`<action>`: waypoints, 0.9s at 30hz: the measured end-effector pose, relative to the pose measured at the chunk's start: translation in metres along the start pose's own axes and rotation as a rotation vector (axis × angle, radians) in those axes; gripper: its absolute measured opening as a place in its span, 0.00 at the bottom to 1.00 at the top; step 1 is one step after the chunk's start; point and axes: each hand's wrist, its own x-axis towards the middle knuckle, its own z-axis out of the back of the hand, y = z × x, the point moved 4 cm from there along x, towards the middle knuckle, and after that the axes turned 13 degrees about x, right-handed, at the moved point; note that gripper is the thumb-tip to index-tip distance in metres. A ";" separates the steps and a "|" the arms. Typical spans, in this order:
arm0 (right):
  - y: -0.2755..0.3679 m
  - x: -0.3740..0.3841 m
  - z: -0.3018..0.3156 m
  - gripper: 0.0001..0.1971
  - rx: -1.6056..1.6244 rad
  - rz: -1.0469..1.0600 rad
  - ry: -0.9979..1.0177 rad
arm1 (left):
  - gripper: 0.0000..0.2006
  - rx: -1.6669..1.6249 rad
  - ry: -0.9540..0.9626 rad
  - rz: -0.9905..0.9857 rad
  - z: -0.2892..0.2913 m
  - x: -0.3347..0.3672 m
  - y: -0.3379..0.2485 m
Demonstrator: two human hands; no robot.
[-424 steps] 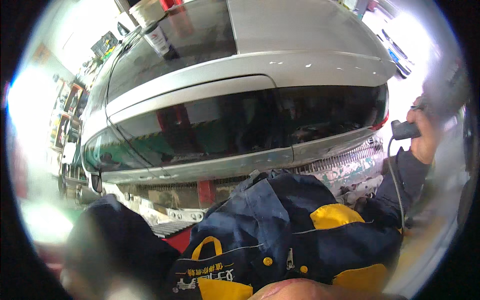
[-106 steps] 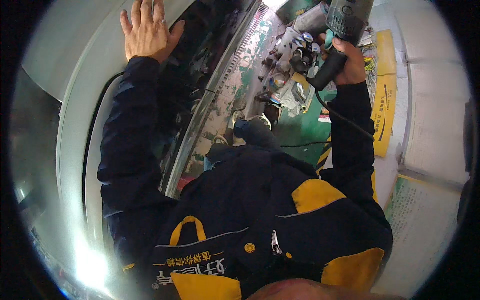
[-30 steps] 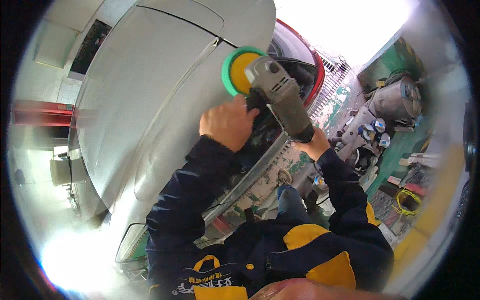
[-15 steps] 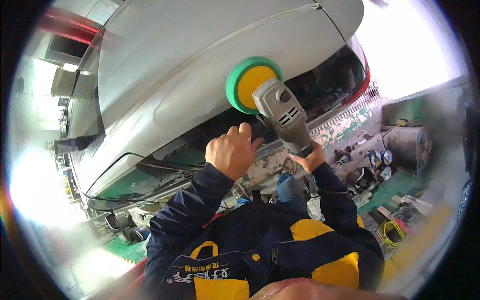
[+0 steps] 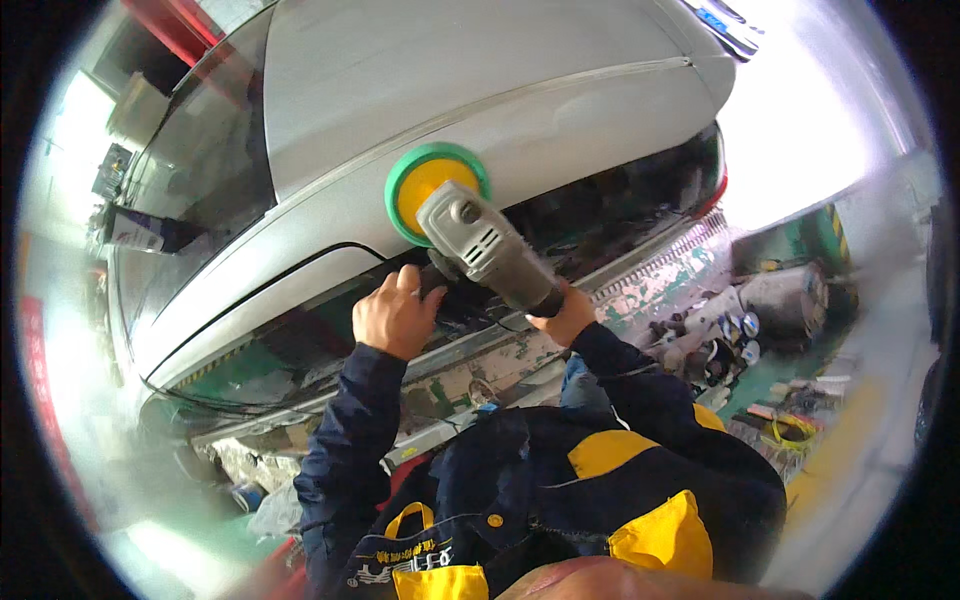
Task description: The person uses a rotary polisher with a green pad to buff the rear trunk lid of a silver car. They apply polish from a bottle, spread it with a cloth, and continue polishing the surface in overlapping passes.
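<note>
A grey power polisher (image 5: pixel 480 250) with a yellow-backed, green-edged foam pad (image 5: pixel 438 192) rests against the side panel of a silver car (image 5: pixel 480 120). My right hand (image 5: pixel 565 314) is closed around the rear end of its body. To the left of the polisher's head, my left hand (image 5: pixel 395 312) is curled at the dark side handle (image 5: pixel 445 266); most of that grip is hidden behind the fingers. The pad's working face, against the panel, cannot be seen.
Below the panel runs the car's dark glossy lower side (image 5: pixel 620 200). Dark cables (image 5: pixel 240 408) lie at lower left. A grimy cylinder (image 5: pixel 790 305) and a heap of parts (image 5: pixel 715 345) sit on the floor at right, with a yellow coiled cord (image 5: pixel 795 432).
The polisher and both hands have shifted left along the car's side, and the pad now sits further left on the panel. The whole view has turned and moved a little too.
</note>
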 end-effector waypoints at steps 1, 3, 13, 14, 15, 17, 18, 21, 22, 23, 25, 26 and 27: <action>0.009 -0.004 -0.010 0.33 -0.035 0.032 0.019 | 0.20 -0.019 0.062 0.038 -0.006 -0.007 0.015; 0.021 -0.011 -0.026 0.36 -0.007 0.002 0.055 | 0.20 -0.076 -0.025 0.029 -0.007 -0.022 0.039; 0.034 -0.026 -0.023 0.33 -0.100 -0.057 0.017 | 0.20 -0.136 -0.012 -0.031 -0.028 -0.024 0.056; 0.029 -0.025 -0.011 0.34 -0.079 -0.042 0.008 | 0.20 -0.115 -0.006 -0.038 -0.025 -0.015 0.044; 0.022 -0.023 0.004 0.34 -0.064 -0.047 0.006 | 0.20 -0.167 -0.012 -0.042 -0.021 -0.005 0.028; 0.009 -0.020 0.033 0.34 -0.036 -0.050 -0.042 | 0.20 -0.128 0.011 -0.050 -0.013 0.016 -0.001; -0.004 -0.016 0.063 0.35 -0.018 -0.067 -0.043 | 0.20 -0.111 0.022 -0.062 -0.006 0.033 -0.034; -0.031 -0.004 0.129 0.36 0.035 -0.067 -0.090 | 0.21 -0.053 0.048 -0.107 0.008 0.083 -0.105; -0.041 0.002 0.154 0.35 0.033 -0.089 -0.100 | 0.21 -0.020 0.077 -0.120 0.011 0.103 -0.128; -0.051 0.007 0.179 0.34 0.020 -0.126 -0.109 | 0.22 -0.041 0.091 -0.133 0.014 0.124 -0.152; -0.069 0.017 0.237 0.33 0.008 -0.141 -0.102 | 0.22 -0.050 0.121 -0.168 0.018 0.167 -0.205; -0.078 0.022 0.267 0.32 -0.010 -0.155 -0.093 | 0.22 -0.046 0.154 -0.175 0.018 0.186 -0.231; -0.087 0.027 0.297 0.30 0.066 -0.143 -0.149 | 0.23 -0.059 0.131 -0.196 0.020 0.205 -0.261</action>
